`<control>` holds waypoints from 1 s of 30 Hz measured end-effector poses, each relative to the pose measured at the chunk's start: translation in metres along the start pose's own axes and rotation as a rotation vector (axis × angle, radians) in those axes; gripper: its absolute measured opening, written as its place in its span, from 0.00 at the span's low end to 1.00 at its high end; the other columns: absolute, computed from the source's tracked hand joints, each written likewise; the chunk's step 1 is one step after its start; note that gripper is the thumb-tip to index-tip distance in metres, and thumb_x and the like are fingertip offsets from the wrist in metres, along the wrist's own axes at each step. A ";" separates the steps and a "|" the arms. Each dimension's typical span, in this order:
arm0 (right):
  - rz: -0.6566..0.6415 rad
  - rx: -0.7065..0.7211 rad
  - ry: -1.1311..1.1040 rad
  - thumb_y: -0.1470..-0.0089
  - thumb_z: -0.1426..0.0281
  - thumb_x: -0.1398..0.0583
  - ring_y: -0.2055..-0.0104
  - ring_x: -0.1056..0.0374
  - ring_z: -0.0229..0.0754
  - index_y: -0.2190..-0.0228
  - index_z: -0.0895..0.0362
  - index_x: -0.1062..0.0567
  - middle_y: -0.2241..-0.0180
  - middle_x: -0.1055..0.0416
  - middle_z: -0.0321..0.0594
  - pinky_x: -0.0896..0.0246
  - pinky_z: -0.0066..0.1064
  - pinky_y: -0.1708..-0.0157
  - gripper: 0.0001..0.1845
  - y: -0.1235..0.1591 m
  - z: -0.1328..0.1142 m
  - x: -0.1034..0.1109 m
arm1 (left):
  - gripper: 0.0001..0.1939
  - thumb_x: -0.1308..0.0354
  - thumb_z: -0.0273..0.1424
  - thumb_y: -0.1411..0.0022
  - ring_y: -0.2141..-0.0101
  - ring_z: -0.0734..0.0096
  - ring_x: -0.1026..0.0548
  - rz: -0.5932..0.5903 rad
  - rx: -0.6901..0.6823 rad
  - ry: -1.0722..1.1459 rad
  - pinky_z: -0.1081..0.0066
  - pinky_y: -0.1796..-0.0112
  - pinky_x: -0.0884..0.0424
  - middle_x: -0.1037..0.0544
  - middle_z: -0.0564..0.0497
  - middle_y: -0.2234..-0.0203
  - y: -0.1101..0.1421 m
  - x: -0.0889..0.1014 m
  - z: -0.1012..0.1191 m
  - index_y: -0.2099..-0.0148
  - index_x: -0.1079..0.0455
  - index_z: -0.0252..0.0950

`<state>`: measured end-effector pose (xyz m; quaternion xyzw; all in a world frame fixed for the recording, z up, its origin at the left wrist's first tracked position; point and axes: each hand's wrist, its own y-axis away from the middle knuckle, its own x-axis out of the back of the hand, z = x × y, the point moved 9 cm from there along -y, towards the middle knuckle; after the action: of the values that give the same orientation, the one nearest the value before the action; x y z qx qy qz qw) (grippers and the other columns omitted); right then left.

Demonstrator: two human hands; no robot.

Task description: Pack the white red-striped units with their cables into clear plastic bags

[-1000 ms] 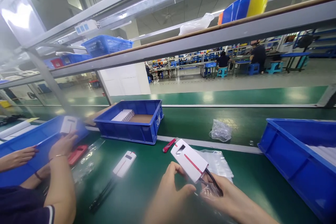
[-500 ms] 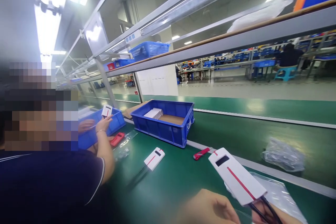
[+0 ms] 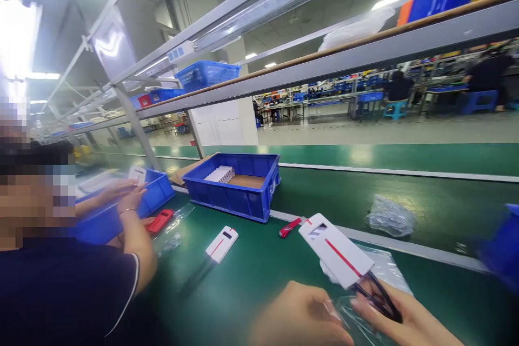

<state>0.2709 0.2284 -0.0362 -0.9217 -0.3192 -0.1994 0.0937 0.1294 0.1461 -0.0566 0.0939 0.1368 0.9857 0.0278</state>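
Observation:
My right hand point(image 3: 395, 311) grips a flat white device point(image 3: 338, 254) by its black cables point(image 3: 377, 297). The device is tilted, with a dark glossy window near its upper end and a red stripe along its face. My left hand point(image 3: 302, 316), slightly blurred, is closed with the fingertips pinched on clear plastic film point(image 3: 352, 316) that lies between my hands. Under the device is a clear plastic bag point(image 3: 389, 270). A similar white device point(image 3: 222, 244) with dark cables lies on the green bench to the left, and a red utility knife point(image 3: 290, 228) lies behind it.
A blue bin point(image 3: 227, 203) holding a white ridged part stands at the back. On the left, a co-worker point(image 3: 68, 286) handles another white device over a blue bin; a red device point(image 3: 160, 221) lies nearby. Crumpled plastic point(image 3: 391, 216) sits behind my right hand. A blurred blue bin point(image 3: 505, 251) is at right.
The view has swung right, bringing in the blue bin at the right edge. Clear film now shows between my hands. The co-worker's hands have come together on their device.

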 end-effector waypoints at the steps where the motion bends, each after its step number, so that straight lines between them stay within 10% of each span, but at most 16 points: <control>1: -0.022 0.001 -0.013 0.44 0.45 0.39 0.59 0.29 0.56 0.65 0.55 0.22 0.64 0.24 0.45 0.29 0.38 0.60 0.25 0.002 -0.008 -0.003 | 0.19 0.24 0.40 0.57 0.71 0.69 0.28 0.008 -0.027 0.015 0.73 0.67 0.32 0.23 0.53 0.74 0.001 0.001 0.005 0.67 0.23 0.35; 13: -0.146 -0.062 -0.227 0.46 0.65 0.36 0.64 0.38 0.43 0.66 0.54 0.30 0.67 0.35 0.32 0.38 0.28 0.65 0.09 0.017 -0.038 -0.012 | 0.14 0.34 0.37 0.48 0.77 0.74 0.32 0.032 -0.143 0.182 0.75 0.72 0.39 0.27 0.53 0.80 0.001 0.013 0.033 0.70 0.32 0.32; 25: -0.184 -0.052 -0.198 0.41 0.65 0.38 0.62 0.38 0.43 0.65 0.53 0.32 0.65 0.36 0.33 0.39 0.30 0.62 0.07 0.020 -0.032 -0.016 | 0.14 0.43 0.38 0.40 0.77 0.74 0.32 0.042 -0.176 0.109 0.74 0.72 0.37 0.27 0.52 0.79 0.004 0.015 0.041 0.70 0.30 0.31; 30: -0.172 -0.032 -0.241 0.39 0.61 0.38 0.58 0.36 0.47 0.65 0.53 0.33 0.64 0.36 0.34 0.37 0.33 0.56 0.11 0.021 -0.036 -0.016 | 0.10 0.33 0.32 0.51 0.74 0.74 0.32 0.046 -0.156 0.067 0.76 0.71 0.38 0.27 0.53 0.77 0.009 0.013 0.043 0.68 0.29 0.32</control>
<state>0.2619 0.1923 -0.0119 -0.9097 -0.4024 -0.0996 0.0224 0.1251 0.1499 -0.0110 0.0617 0.0582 0.9964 0.0080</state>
